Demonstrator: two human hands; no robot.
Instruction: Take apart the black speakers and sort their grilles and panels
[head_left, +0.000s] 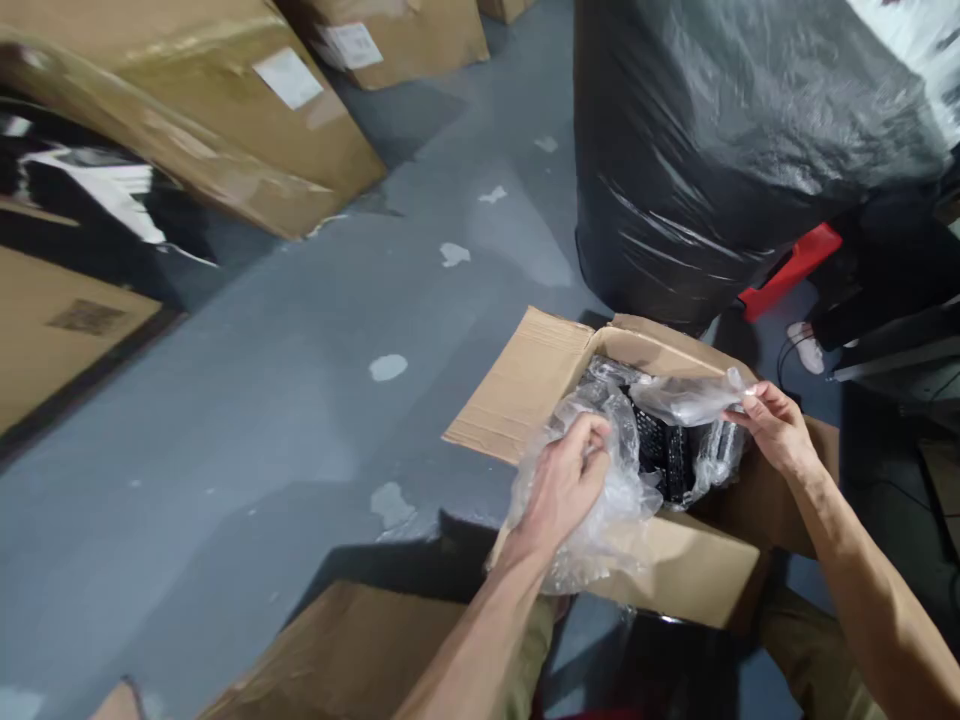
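Observation:
An opened cardboard box (697,560) stands in front of me with its flaps spread. Inside it lie black items (664,440) with a perforated surface, partly covered by clear plastic wrap. My right hand (776,425) pinches the edge of a clear plastic sheet (686,398) at the box's right side. Over the left side of the box, my left hand (570,480) is curled against crumpled clear bubble wrap (600,540) and appears to grip it. The wrap spills over the near left edge. What lies deeper in the box is hidden.
A large black plastic-wrapped bundle (675,180) stands just beyond the box. Big cardboard cartons (225,110) line the upper left. Another carton (345,650) is close at the bottom. A person's shoe (806,348) shows at right, near a red object (795,270).

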